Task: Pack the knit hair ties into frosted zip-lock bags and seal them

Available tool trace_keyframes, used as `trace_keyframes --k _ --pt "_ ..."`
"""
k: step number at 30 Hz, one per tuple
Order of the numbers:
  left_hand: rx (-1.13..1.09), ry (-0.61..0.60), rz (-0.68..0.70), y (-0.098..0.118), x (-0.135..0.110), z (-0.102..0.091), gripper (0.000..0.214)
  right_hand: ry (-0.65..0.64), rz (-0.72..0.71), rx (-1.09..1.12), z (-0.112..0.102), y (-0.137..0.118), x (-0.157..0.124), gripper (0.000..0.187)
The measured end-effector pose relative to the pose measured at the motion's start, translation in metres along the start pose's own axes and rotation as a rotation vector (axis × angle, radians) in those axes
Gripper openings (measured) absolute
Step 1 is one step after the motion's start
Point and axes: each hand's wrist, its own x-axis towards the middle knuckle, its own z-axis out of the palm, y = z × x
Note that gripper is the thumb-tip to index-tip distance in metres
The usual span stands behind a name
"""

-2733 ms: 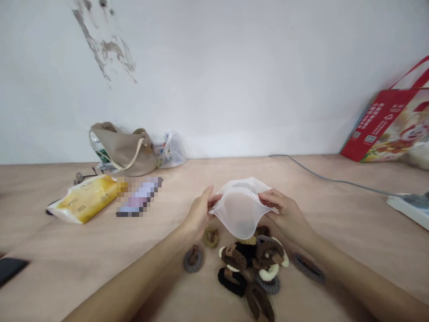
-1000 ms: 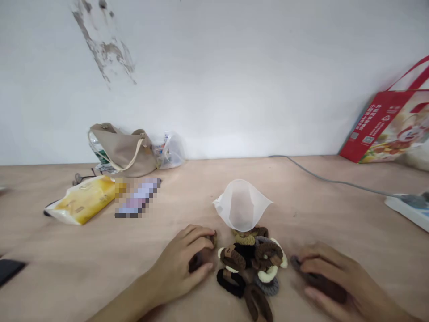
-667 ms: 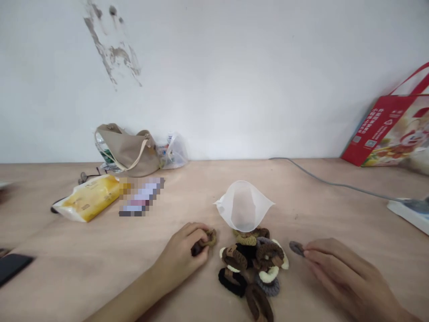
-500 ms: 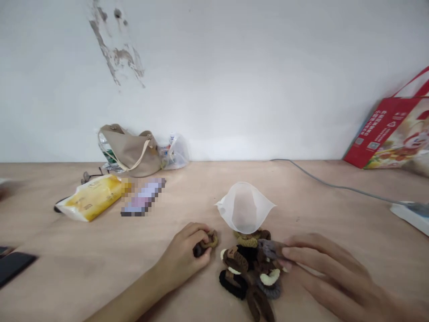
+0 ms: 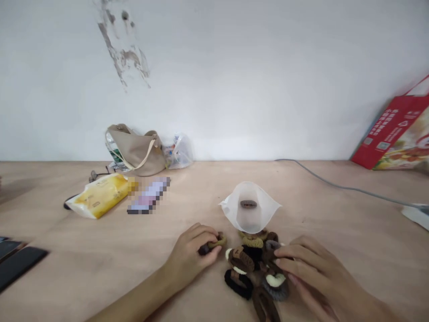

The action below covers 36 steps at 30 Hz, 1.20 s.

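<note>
A translucent white pouch (image 5: 250, 213) stands open on the wooden table, with a grey-brown hair tie (image 5: 248, 204) at its mouth. In front of it lies a pile of hair ties (image 5: 251, 268) in brown, black, grey and cream. My left hand (image 5: 192, 257) rests left of the pile, its fingers pinched on an olive hair tie (image 5: 216, 243) and a darker one. My right hand (image 5: 310, 273) lies on the pile's right side, fingers curled over the ties there; what they grip is hidden.
A yellow packet (image 5: 98, 195), a beige bag (image 5: 136, 150) and a clear plastic bag (image 5: 179, 153) sit at the back left. A grey cable (image 5: 338, 187) runs right to a white power strip (image 5: 417, 213). A red carton (image 5: 397, 136) leans far right. Dark phones (image 5: 18, 264) lie left.
Both hands let go of the pouch and dropped to the pile. My right hand picked up a grey tie from the right; a tie now shows at the pouch mouth. The view drifted left.
</note>
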Motion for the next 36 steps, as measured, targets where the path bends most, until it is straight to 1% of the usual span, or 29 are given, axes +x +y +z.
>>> trace_keyframes --k 2,4,7,9,11,13,14,16,18,19,22,23,25,27,29,31,34,36 --pt "-0.001 0.051 -0.005 0.000 0.001 -0.002 0.007 0.030 0.009 -0.017 0.001 -0.001 0.001 0.038" --pt "0.009 0.134 0.009 0.001 0.002 -0.006 0.008 0.058 0.017 -0.019 0.003 0.000 0.005 0.034" --pt "0.023 0.276 0.127 0.007 0.011 -0.013 0.012 0.121 0.011 0.018 0.005 -0.001 0.010 0.029" --pt "0.039 0.329 0.232 0.013 0.023 -0.015 0.015 0.161 -0.002 0.046 0.004 -0.002 0.012 0.027" --pt "0.065 0.328 0.354 0.020 0.038 -0.011 0.014 0.186 -0.028 0.055 0.003 -0.003 0.014 0.026" --pt "0.117 0.300 0.483 0.027 0.054 -0.001 0.016 0.200 -0.050 0.050 0.003 -0.003 0.014 0.025" --pt "0.157 0.281 0.518 0.029 0.061 0.005 0.018 0.204 -0.057 0.042 0.002 -0.003 0.012 0.025" --pt "0.236 0.260 0.515 0.032 0.071 0.014 0.023 0.206 -0.068 0.022 0.000 0.000 0.008 0.024" --pt "0.278 0.232 0.486 0.034 0.072 0.018 0.026 0.215 -0.104 -0.001 -0.004 0.003 0.002 0.024" --pt "0.270 0.212 0.495 0.034 0.069 0.017 0.026 0.223 -0.127 -0.015 -0.007 0.005 0.000 0.025" --pt "0.216 0.133 0.557 0.031 0.046 0.005 0.022 0.247 -0.183 -0.064 -0.017 0.009 0.004 0.031" --pt "0.204 0.125 0.552 0.029 0.036 -0.001 0.020 0.262 -0.190 -0.076 -0.020 0.010 0.008 0.032" --pt "0.198 0.096 0.473 0.025 0.016 -0.012 0.017 0.304 -0.173 -0.099 -0.022 0.011 0.021 0.031" --pt "0.183 0.035 0.356 0.020 -0.002 -0.021 0.015 0.304 -0.073 -0.126 -0.019 0.013 0.033 0.027" --pt "0.208 -0.046 0.246 0.017 -0.015 -0.027 0.012 0.245 0.003 -0.123 -0.014 0.014 0.038 0.024" --pt "0.248 -0.131 0.172 0.017 -0.022 -0.031 0.011 0.173 0.025 -0.064 -0.009 0.014 0.036 0.024" --pt "0.268 -0.245 0.122 0.015 -0.024 -0.032 0.012 0.063 0.090 0.044 -0.005 0.009 0.026 0.021" --pt "0.259 -0.272 0.127 0.009 -0.024 -0.032 0.015 -0.005 0.142 0.053 -0.004 0.005 0.021 0.018"
